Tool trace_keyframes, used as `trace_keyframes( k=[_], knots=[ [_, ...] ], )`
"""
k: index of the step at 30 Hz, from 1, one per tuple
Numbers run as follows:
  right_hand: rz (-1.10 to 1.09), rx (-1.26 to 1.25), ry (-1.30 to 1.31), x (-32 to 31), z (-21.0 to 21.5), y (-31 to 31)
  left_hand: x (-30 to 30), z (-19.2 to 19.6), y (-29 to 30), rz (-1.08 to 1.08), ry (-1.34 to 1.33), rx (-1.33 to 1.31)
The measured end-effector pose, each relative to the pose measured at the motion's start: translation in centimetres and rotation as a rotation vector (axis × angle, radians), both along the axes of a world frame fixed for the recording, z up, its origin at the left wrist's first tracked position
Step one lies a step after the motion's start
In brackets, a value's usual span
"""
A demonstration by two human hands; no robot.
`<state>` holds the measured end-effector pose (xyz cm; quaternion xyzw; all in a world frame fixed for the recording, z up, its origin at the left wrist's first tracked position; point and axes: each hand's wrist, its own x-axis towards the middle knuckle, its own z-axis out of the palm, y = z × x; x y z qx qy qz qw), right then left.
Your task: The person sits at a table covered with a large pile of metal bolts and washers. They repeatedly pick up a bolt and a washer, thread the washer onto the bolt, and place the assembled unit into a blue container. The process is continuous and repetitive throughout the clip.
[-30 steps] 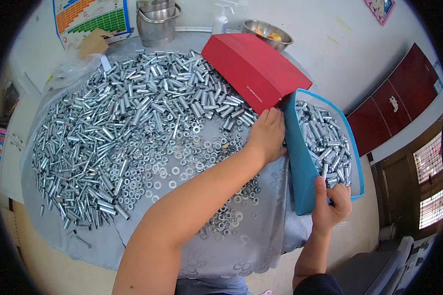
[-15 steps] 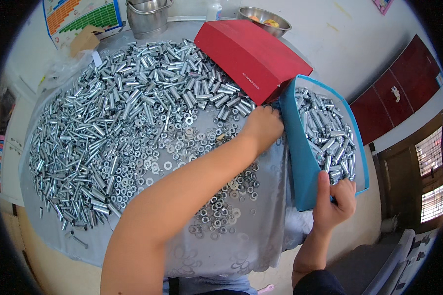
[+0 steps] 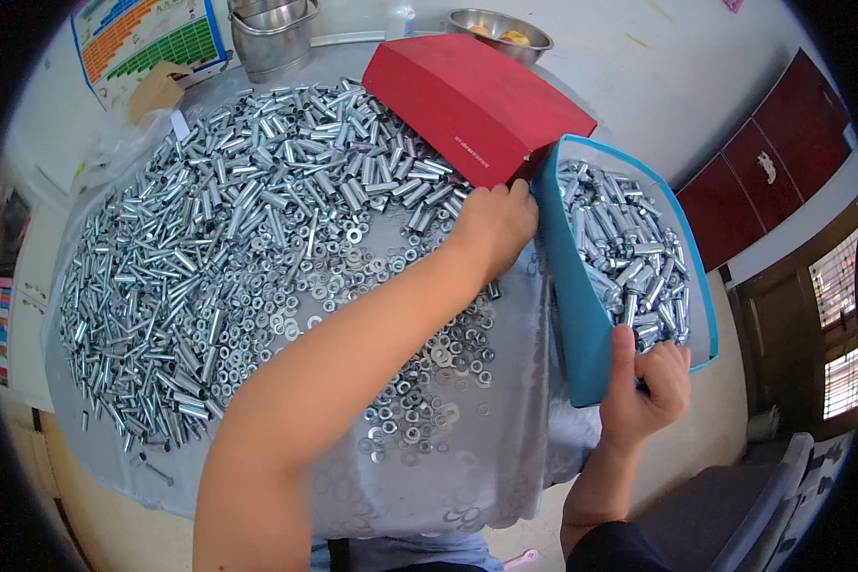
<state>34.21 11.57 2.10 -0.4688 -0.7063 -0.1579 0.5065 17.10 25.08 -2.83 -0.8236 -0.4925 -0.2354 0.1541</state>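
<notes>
A blue open-topped box full of metal expansion bolts is at the right edge of the table, slightly tilted. My right hand grips its near wall, thumb up along the inner side and fingers curled outside. My left arm reaches across the table. At its end my left hand is closed in the gap between the box's left wall and a red box; its fingertips are hidden, and so is whatever they hold. Loose nuts and washers lie under and beside my left forearm.
A large heap of metal sleeves and bolts covers the table's left and far side. Behind stand a steel pot and a steel bowl with fruit. A grey chair is at the lower right. The grey tablecloth hangs over the near edge.
The whole view has shifted a little up and left. Both hands keep their places at the blue box, with their grips looking the same.
</notes>
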Motion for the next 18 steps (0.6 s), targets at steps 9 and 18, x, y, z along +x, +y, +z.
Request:
trace_keyframes(
  k=[9, 18],
  knots=[
    [0.009, -0.001, -0.016, 0.1, 0.1, 0.2, 1.6, -2.4, 2.5, 0.015, -0.215, 0.024],
    [0.039, -0.001, -0.033, 0.0, 0.2, 0.1, -0.4, -0.5, 0.8, -0.133, 0.062, 0.015]
  ],
)
